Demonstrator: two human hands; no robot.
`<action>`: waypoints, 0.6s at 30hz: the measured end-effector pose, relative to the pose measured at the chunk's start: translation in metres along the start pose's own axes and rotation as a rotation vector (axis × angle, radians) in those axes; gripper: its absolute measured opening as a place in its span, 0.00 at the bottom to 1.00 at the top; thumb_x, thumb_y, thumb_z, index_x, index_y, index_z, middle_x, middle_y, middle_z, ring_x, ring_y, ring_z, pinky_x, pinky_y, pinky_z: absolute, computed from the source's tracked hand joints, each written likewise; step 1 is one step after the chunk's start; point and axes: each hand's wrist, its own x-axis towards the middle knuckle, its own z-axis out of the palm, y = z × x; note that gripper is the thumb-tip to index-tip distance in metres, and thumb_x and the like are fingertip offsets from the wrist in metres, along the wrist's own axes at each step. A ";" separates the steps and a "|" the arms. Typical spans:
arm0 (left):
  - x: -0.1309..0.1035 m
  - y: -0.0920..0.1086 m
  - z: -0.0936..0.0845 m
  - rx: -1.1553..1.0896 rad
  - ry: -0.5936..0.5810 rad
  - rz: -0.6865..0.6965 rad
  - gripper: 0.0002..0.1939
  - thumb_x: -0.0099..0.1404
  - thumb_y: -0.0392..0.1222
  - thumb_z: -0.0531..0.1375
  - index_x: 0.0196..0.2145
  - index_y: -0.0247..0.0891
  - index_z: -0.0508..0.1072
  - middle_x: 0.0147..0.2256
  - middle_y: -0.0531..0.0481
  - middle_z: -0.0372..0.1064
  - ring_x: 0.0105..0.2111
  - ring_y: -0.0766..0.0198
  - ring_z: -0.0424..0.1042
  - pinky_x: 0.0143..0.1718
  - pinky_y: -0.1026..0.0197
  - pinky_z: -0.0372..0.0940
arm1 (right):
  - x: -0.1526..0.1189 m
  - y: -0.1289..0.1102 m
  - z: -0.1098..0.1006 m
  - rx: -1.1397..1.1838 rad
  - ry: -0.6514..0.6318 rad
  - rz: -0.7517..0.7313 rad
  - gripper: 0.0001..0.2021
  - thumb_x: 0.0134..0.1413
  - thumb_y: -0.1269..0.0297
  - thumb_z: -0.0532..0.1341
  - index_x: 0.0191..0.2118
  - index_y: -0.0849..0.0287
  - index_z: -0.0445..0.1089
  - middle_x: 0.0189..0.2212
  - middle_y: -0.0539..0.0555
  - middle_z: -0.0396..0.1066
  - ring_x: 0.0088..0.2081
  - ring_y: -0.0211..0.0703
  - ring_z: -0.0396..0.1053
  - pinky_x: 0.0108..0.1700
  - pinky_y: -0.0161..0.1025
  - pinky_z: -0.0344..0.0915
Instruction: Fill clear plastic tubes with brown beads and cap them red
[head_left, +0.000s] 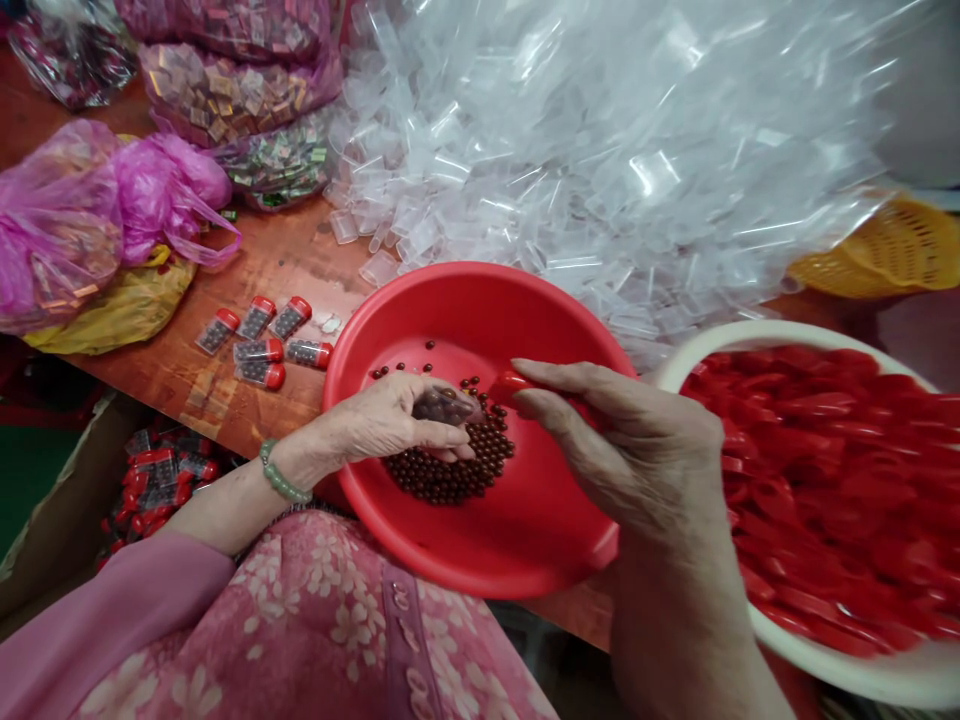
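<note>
My left hand (382, 420) is closed around a clear plastic tube (442, 405) with dark beads inside, its mouth tilted to the right. Between the thumb and fingers of my right hand (607, 420) is a red cap (511, 384), a short way from the tube's open end. Both hands are over a red basin (555, 540). On the basin's floor lies a heap of small brown beads (450, 470), with a few strays toward the back. Fingers hide part of the tube and part of the cap.
Several filled, red-capped tubes (289, 318) lie left of the basin, more in a cardboard box (60, 480). Empty clear tubes (510, 200) pile up behind. A white tub (690, 345) of red caps stands right, a yellow basket (892, 250) beyond. Pink bags (172, 185) sit back left.
</note>
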 end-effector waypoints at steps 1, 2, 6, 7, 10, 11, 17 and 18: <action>0.001 0.000 0.001 0.003 -0.004 0.001 0.14 0.57 0.27 0.65 0.42 0.29 0.75 0.28 0.49 0.77 0.29 0.69 0.76 0.38 0.64 0.70 | 0.002 -0.003 0.003 0.015 0.016 -0.008 0.08 0.59 0.66 0.64 0.44 0.52 0.77 0.35 0.50 0.80 0.34 0.41 0.78 0.37 0.38 0.75; 0.001 0.000 0.001 0.000 -0.006 0.006 0.14 0.56 0.26 0.65 0.41 0.30 0.76 0.28 0.51 0.76 0.29 0.69 0.76 0.38 0.65 0.70 | 0.004 -0.005 0.006 0.029 0.016 -0.026 0.08 0.59 0.67 0.64 0.43 0.52 0.77 0.35 0.50 0.80 0.34 0.41 0.78 0.37 0.38 0.75; 0.000 0.000 0.001 0.014 0.028 0.005 0.10 0.57 0.25 0.64 0.38 0.29 0.76 0.27 0.51 0.75 0.28 0.71 0.75 0.38 0.64 0.69 | 0.009 -0.011 0.005 0.022 -0.108 -0.093 0.08 0.60 0.67 0.63 0.44 0.56 0.77 0.33 0.52 0.79 0.32 0.39 0.76 0.35 0.35 0.73; 0.000 0.000 0.001 0.028 0.042 -0.008 0.09 0.57 0.25 0.64 0.38 0.29 0.75 0.27 0.51 0.75 0.28 0.70 0.75 0.38 0.64 0.69 | 0.009 -0.010 0.001 -0.001 -0.138 -0.090 0.08 0.60 0.66 0.63 0.44 0.56 0.77 0.32 0.52 0.79 0.31 0.39 0.76 0.34 0.35 0.72; 0.000 0.001 0.000 0.060 0.069 -0.029 0.10 0.58 0.26 0.64 0.39 0.29 0.74 0.26 0.51 0.75 0.27 0.70 0.74 0.38 0.63 0.69 | 0.005 -0.007 -0.009 -0.035 -0.117 -0.033 0.08 0.59 0.65 0.64 0.44 0.53 0.77 0.33 0.50 0.79 0.31 0.40 0.76 0.33 0.36 0.72; 0.000 0.002 0.000 0.066 0.063 -0.025 0.11 0.57 0.26 0.64 0.40 0.29 0.74 0.26 0.51 0.75 0.27 0.70 0.74 0.38 0.63 0.69 | 0.005 -0.007 -0.010 -0.032 -0.078 -0.013 0.08 0.59 0.66 0.64 0.44 0.51 0.77 0.33 0.49 0.79 0.31 0.40 0.77 0.33 0.36 0.72; 0.004 0.001 0.000 0.043 -0.010 0.064 0.10 0.55 0.24 0.65 0.36 0.31 0.77 0.27 0.53 0.75 0.29 0.72 0.73 0.40 0.66 0.68 | 0.015 -0.018 0.008 -0.016 -0.092 -0.112 0.07 0.60 0.67 0.63 0.43 0.55 0.76 0.31 0.51 0.78 0.31 0.39 0.76 0.35 0.36 0.73; 0.004 0.000 0.000 0.036 -0.004 0.049 0.10 0.55 0.24 0.64 0.36 0.30 0.77 0.27 0.53 0.75 0.29 0.72 0.73 0.40 0.65 0.68 | 0.016 -0.019 0.008 -0.026 -0.128 -0.123 0.06 0.61 0.67 0.62 0.43 0.55 0.75 0.31 0.51 0.78 0.30 0.39 0.76 0.34 0.36 0.73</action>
